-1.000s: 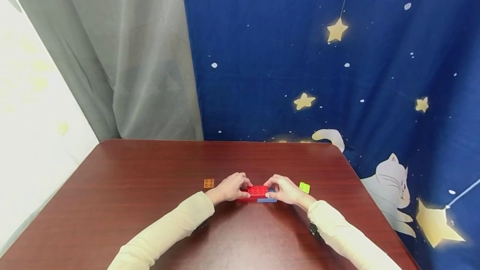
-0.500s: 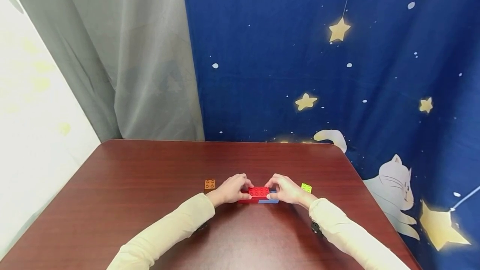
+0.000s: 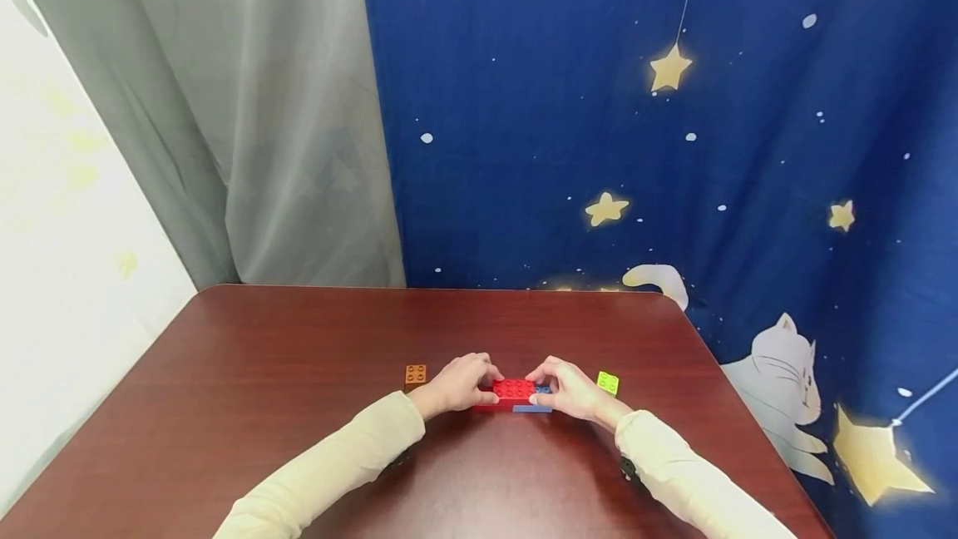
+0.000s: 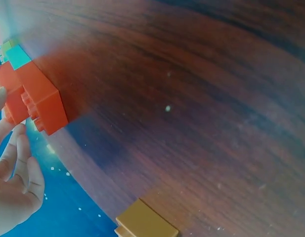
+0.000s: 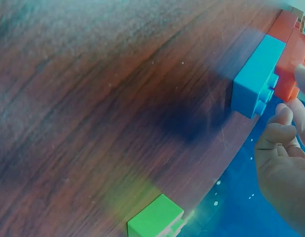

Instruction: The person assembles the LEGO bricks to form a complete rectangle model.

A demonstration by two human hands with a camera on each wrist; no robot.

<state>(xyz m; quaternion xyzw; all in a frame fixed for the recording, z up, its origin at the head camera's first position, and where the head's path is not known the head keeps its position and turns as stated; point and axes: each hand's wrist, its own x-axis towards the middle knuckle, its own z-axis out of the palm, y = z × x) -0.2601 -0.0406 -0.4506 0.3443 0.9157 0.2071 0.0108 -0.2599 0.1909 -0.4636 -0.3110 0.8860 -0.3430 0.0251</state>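
An upper red toy brick [image 3: 513, 389] with studs lies across two bricks standing end to end on the table. Beneath its left part is a lower red brick [image 4: 43, 96], and beneath its right part a blue brick [image 5: 253, 79]. My left hand [image 3: 452, 387] pinches the upper brick's left end between thumb and fingers. At the other end, my right hand [image 3: 572, 392] grips the same brick, its thumb in front and index finger behind. The hands partly cover the lower bricks in the head view.
An orange-brown brick [image 3: 415, 374] lies left of the left hand. To the right of the right hand sits a lime green brick [image 3: 608, 383]. The dark red wooden table [image 3: 299, 331] ends at a grey and a blue starry curtain [image 3: 524, 148].
The head view has shifted slightly, so everything appears a little lower. Both hands keep their hold on the upper red brick, with hardly any movement.
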